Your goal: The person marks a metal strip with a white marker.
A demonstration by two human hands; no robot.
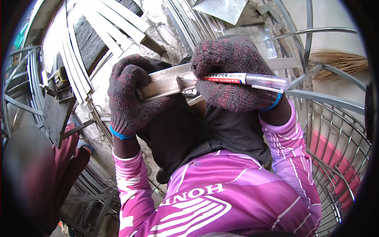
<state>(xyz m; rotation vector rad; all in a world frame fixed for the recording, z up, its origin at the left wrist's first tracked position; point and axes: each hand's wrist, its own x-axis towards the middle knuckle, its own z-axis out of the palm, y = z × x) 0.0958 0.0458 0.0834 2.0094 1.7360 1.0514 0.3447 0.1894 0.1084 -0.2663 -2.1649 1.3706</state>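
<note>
At the right, a wire basket (342,114) of curved metal rods has a pink panel (335,162) showing through its bars; whether that lies inside or behind, I cannot tell.

The gloved left hand (130,94) is curled tightly around one end of a short metal channel (167,85), held above the person's lap. The gloved right hand (233,59) is closed, pinching a marker pen (256,80) near its tip, with the clear cap on the back end. The pen's point is at the channel's right end; contact is hard to judge. A flat metal bar (282,63) emerges beyond the right hand, which hides how it relates to the channel.

Pale metal strips (114,23) lie at the upper left, a grey metal sheet (221,8) is cut off by the top edge, and a straw broom (337,63) sits behind bent tubing. A dark board (55,114) stands in front of part of another person's maroon clothing (73,146), whose upper area is blurred.
</note>
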